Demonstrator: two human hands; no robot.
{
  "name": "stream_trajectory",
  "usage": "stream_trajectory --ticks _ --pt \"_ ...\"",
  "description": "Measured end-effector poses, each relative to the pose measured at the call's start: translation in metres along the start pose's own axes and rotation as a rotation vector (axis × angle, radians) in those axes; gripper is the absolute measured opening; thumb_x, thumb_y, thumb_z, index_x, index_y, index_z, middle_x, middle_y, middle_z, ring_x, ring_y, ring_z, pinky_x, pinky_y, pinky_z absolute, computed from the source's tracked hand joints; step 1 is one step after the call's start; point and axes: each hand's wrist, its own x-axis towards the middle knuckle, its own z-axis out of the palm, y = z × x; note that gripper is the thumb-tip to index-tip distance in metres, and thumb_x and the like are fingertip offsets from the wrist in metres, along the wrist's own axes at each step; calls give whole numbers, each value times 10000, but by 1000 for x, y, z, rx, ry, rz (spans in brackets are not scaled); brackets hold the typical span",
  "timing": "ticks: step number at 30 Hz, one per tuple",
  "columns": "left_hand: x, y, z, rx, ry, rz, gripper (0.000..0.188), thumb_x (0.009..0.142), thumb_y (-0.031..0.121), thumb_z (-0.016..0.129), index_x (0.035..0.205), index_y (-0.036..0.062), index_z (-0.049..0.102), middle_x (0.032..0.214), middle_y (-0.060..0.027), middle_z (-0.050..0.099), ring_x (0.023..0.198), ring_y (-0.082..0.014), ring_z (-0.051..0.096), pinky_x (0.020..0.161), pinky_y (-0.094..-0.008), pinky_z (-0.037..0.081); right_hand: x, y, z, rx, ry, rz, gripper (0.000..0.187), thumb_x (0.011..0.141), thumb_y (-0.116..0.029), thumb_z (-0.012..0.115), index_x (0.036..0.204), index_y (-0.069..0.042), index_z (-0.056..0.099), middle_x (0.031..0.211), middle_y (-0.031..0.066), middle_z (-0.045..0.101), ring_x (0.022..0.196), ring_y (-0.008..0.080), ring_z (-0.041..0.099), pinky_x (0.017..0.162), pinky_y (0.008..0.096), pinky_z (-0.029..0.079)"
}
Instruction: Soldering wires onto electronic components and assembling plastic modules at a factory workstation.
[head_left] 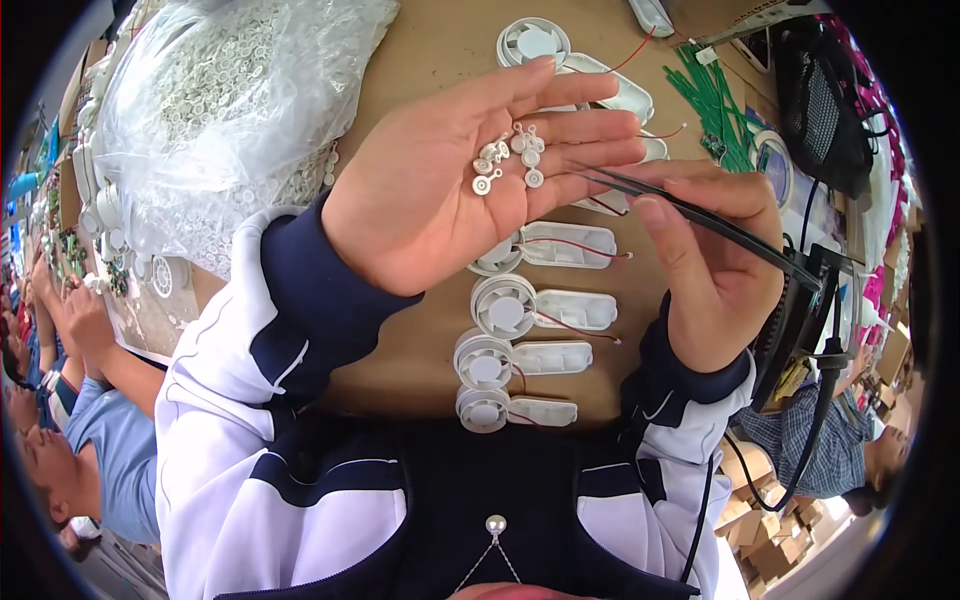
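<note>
Palm up, my left hand (410, 185) is flat with its fingers stretched out. Several small white plastic parts (532, 160), round with little loops, lie loose on the palm near the finger bases. My right hand (715, 285) is closed round black tweezers (738, 236), pinched between thumb and fingers. The tweezer tips reach over the left fingers, a little to the right of the white parts; whether they touch the skin I cannot tell. Below the hands stand white handheld fan housings (503, 307) in a column, each beside an elongated white shell (575, 310) with a red wire.
A clear plastic bag (240, 110) full of small white parts fills the upper left of the brown table (430, 45). Green wires (710, 100) and a black mesh bag (825, 120) lie at the upper right. Black cables (830, 370) hang at right. Other people sit on both sides.
</note>
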Motion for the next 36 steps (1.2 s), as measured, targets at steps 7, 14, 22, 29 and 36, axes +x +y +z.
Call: stream_trajectory --ticks 7,14,22,29,36 --pt "0 -6 2 -41 10 11 395 1050 246 506 1258 -78 591 1218 -239 651 1162 -300 634 1033 -363 495 -5 -1 4 -78 -24 45 206 862 111 639 1016 13 544 1028 209 685 941 282 665 868 337 516" --pt "-4 -7 4 8 12 -23 376 1040 218 529 1265 -77 589 1205 -230 663 1125 -272 658 1004 -334 521 -4 -7 5 -30 67 75 159 885 81 645 995 11 555 990 189 680 869 246 654 824 315 512" --pt "-8 -9 3 199 -70 -47 403 1047 112 472 1393 -92 504 1273 -231 642 1214 -300 628 1106 -364 478 -3 -5 5 31 311 106 124 911 62 636 990 6 559 971 181 673 799 216 634 796 298 508" --pt "-8 -6 -1 263 -47 -20 379 1020 38 521 1377 -87 538 1200 -193 675 1089 -250 686 1017 -296 540 -2 -10 5 63 314 50 120 914 68 625 989 2 557 963 173 676 827 225 638 809 304 505" --pt "-9 -4 1 432 -37 7 374 1016 20 533 1378 -72 546 1174 -178 686 1047 -224 703 975 -262 558 -1 -7 4 -77 150 -52 146 894 86 632 977 -5 555 981 180 686 877 245 652 829 317 501"
